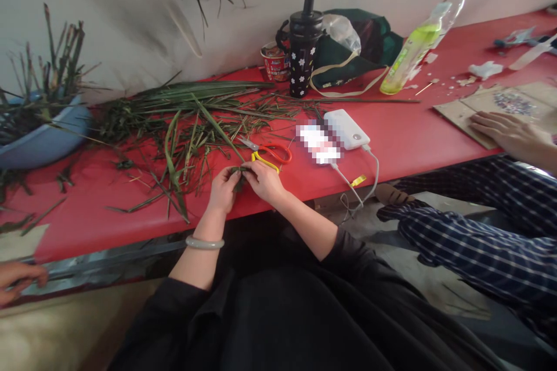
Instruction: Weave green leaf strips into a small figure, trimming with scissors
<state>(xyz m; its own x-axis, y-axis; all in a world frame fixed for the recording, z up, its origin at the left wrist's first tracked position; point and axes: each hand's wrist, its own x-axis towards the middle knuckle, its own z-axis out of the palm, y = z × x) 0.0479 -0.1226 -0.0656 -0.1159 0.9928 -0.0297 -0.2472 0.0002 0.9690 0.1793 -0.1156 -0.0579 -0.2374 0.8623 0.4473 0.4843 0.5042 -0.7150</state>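
Head view: my left hand point(223, 190) and right hand point(263, 181) meet at the near edge of the red table point(391, 145), fingers pinched narrow on a small folded leaf point(239, 176) held between both sets of fingertips, just above the tabletop. Scissors point(266, 153) lie just behind the right hand. Loose leaves point(183, 122) spread behind the left hand. Power bank point(347, 128) sits to the right, black cup point(303, 49) by the wall, blue bowl point(47, 136) far left. A co-worker's hand point(507, 133) rests on cardboard point(478, 105).
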